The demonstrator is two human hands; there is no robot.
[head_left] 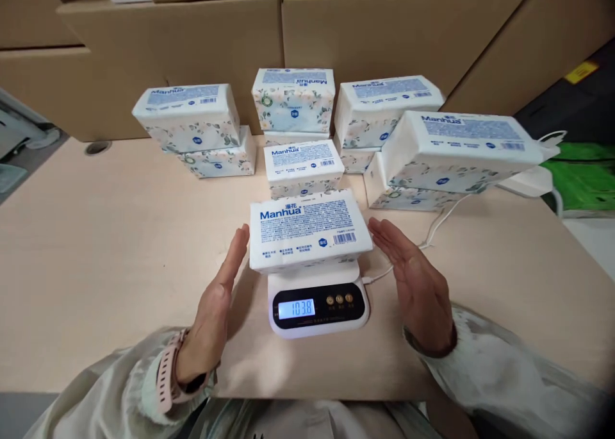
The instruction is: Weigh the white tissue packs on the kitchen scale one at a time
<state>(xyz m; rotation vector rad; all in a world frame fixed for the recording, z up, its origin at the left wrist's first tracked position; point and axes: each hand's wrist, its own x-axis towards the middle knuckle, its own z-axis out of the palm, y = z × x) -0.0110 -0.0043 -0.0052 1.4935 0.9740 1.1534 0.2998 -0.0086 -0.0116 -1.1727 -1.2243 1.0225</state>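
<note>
See tissue pack [310, 231] atop scale [319, 306], long axis L–R, betw. L hand [216, 301] and R hand [417, 279]. Hold fingers [235, 253] of both straight, gripping nothing, approx. equally near pack's ends; can't confirm contact.

Our tabletop [129, 247] is flat, pale and wood-look, with a small round hole [97, 148] near its far left corner. Close to us, at the centre, sits a white scale with rounded corners and a glossy black front panel [319, 323]; a thin white cable [379, 277] trails from its right side. Farther back, four soft white, flower-printed tissue packs [218, 163] rest on the wood as the bottoms of stacks: one left, one middle, two right.
</note>
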